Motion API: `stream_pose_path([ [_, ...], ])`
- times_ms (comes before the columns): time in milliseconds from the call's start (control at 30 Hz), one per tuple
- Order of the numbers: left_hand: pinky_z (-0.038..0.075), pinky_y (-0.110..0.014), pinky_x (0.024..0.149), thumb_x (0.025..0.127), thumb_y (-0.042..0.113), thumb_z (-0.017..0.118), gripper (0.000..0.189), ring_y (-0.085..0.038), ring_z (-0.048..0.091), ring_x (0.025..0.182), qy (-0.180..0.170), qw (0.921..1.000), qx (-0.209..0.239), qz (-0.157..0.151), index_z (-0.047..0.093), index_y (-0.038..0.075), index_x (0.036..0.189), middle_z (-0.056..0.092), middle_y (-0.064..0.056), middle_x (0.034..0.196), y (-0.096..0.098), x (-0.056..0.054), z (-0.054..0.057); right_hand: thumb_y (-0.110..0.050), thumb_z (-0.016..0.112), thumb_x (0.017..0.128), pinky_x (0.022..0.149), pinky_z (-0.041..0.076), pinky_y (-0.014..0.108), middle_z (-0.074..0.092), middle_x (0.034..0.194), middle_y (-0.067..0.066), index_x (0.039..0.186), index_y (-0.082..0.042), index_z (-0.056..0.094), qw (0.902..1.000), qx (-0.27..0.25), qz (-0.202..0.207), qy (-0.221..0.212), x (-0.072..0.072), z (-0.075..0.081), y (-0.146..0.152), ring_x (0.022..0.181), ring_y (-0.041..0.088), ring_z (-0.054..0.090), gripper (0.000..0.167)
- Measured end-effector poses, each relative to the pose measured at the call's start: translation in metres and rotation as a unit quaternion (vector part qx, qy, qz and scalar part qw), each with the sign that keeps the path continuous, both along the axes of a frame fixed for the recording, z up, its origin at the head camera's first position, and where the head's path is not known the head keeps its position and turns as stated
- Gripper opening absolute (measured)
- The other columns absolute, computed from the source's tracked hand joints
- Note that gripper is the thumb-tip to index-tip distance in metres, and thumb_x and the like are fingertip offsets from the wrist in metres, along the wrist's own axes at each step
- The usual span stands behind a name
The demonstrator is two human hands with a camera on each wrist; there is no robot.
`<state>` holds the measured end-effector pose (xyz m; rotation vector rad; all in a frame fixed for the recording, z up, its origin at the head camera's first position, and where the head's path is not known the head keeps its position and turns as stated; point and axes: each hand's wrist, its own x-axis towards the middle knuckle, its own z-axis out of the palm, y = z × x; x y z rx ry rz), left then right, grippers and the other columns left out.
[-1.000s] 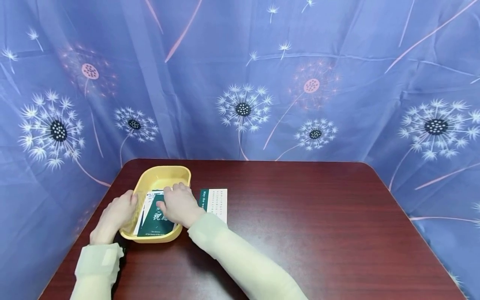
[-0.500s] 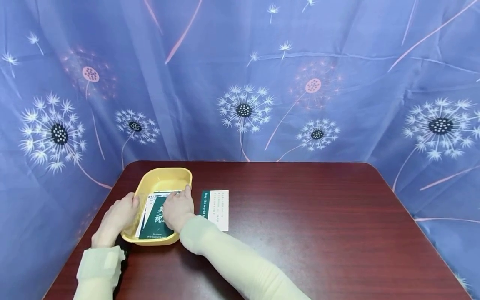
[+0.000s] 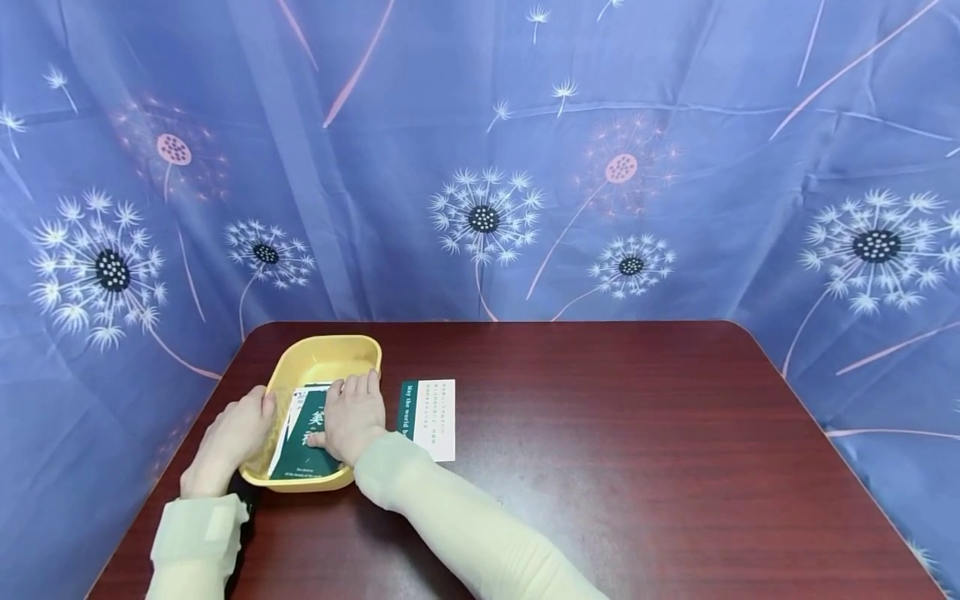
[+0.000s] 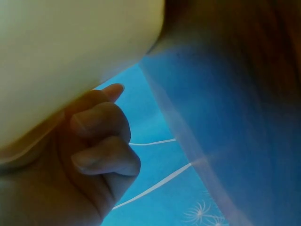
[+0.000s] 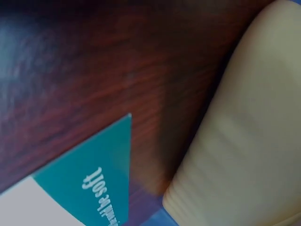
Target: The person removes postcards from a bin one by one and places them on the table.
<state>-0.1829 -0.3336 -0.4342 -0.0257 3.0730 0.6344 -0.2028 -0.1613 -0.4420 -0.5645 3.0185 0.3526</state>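
Note:
A yellow plastic basket (image 3: 311, 354) stands at the table's left side with a pile of cards in it. On top of the pile lies a dark green card (image 3: 303, 458) with white lettering; white edges show behind it. My left hand (image 3: 228, 437) grips the basket's left rim. In the left wrist view, the fingers (image 4: 110, 155) curl against the pale outer wall (image 4: 70, 47). My right hand (image 3: 354, 419) rests on the cards, fingers extended toward the right rim, thumb out over the green card. The right hand itself is outside the right wrist view, where the basket wall (image 5: 249, 132) shows.
A green-and-white card (image 3: 435, 421) lies on the dark red wooden table (image 3: 637, 450), just right of the basket. Its green corner (image 5: 106, 160) appears in the right wrist view. A blue curtain (image 3: 375, 167) with dandelion prints hangs behind the table and along its sides.
My right hand has moved from over the right rim down onto the cards, and its thumb has spread out. The top green card has slid slightly left. My left hand stays at the rim.

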Motion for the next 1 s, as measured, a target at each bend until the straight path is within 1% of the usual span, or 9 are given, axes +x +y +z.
stream_pose_path([
  [100,0.043,-0.056,0.059,0.106,0.028,0.028,0.039,-0.047,0.06,0.077,-0.003,1.0,0.0,0.001,0.051,-0.004,0.107,0.059,-0.033,0.093,-0.001,-0.001,-0.001,-0.089,0.045,0.07,0.114,0.013,0.041,0.045,0.139,0.004,0.152,-0.024,0.032,0.9998,-0.021,-0.003,0.002,0.0,0.0,0.001,0.132,0.018,0.04,0.106],
  [200,0.043,-0.057,0.06,0.106,0.028,0.029,0.038,-0.048,0.06,0.078,0.004,1.0,-0.002,-0.001,0.051,-0.004,0.107,0.059,-0.033,0.093,0.0,-0.001,-0.002,-0.087,0.052,0.068,0.114,0.013,0.041,0.048,0.133,0.005,0.152,-0.023,0.031,0.999,-0.044,-0.002,0.009,0.0,0.001,0.003,0.12,0.016,0.051,0.108],
  [300,0.043,-0.057,0.06,0.106,0.027,0.03,0.037,-0.049,0.06,0.078,0.01,0.9999,-0.005,-0.002,0.051,-0.004,0.106,0.059,-0.033,0.092,0.0,-0.001,-0.001,-0.082,0.059,0.068,0.113,0.013,0.041,0.053,0.123,0.003,0.151,-0.023,0.031,0.9973,-0.071,0.007,0.016,0.0,0.002,0.006,0.112,0.014,0.054,0.106],
  [400,0.043,-0.058,0.06,0.106,0.027,0.029,0.038,-0.049,0.06,0.078,0.006,0.9999,-0.008,0.0,0.051,-0.004,0.105,0.058,-0.033,0.092,0.0,-0.001,0.0,-0.072,0.068,0.072,0.114,0.013,0.04,0.056,0.114,0.002,0.151,-0.021,0.031,0.9939,-0.108,0.015,0.014,0.0,0.003,0.008,0.107,0.014,0.053,0.101],
  [533,0.043,-0.058,0.062,0.106,0.026,0.029,0.038,-0.049,0.059,0.08,-0.002,0.9999,-0.012,0.005,0.05,-0.005,0.107,0.058,-0.034,0.093,0.0,0.0,0.002,-0.051,0.077,0.079,0.113,0.017,0.039,0.056,0.106,0.005,0.147,-0.016,0.033,0.983,-0.182,0.016,0.02,-0.001,0.007,0.013,0.102,0.017,0.054,0.088],
  [700,0.043,-0.058,0.062,0.106,0.026,0.029,0.038,-0.051,0.059,0.08,-0.002,0.9999,-0.016,0.006,0.049,-0.006,0.109,0.058,-0.035,0.094,0.0,-0.001,0.002,-0.028,0.075,0.084,0.112,0.021,0.037,0.056,0.108,0.013,0.146,-0.008,0.03,0.9639,-0.263,0.01,0.042,-0.003,0.008,0.016,0.109,0.023,0.052,0.079],
  [833,0.043,-0.059,0.061,0.106,0.026,0.029,0.038,-0.053,0.059,0.08,0.008,0.9998,-0.016,0.004,0.05,-0.006,0.107,0.058,-0.036,0.094,-0.001,-0.001,0.001,-0.02,0.073,0.084,0.107,0.028,0.029,0.056,0.115,0.015,0.151,-0.005,0.026,0.9428,-0.332,-0.021,0.022,-0.006,0.01,0.017,0.115,0.024,0.048,0.083],
  [933,0.043,-0.059,0.06,0.106,0.026,0.029,0.038,-0.053,0.059,0.08,0.011,0.9998,-0.016,0.004,0.05,-0.006,0.106,0.058,-0.036,0.093,0.0,0.0,0.0,-0.017,0.071,0.086,0.105,0.03,0.024,0.062,0.109,0.012,0.152,-0.004,0.023,0.9184,-0.392,-0.054,-0.014,-0.007,0.014,0.017,0.118,0.023,0.05,0.082],
  [1000,0.042,-0.059,0.059,0.106,0.026,0.029,0.038,-0.054,0.058,0.079,0.01,0.9998,-0.017,0.005,0.05,-0.005,0.106,0.058,-0.036,0.093,0.0,-0.001,0.001,-0.017,0.071,0.087,0.105,0.032,0.023,0.065,0.108,0.012,0.151,-0.004,0.024,0.898,-0.431,-0.076,-0.039,-0.007,0.017,0.017,0.124,0.023,0.049,0.08],
])
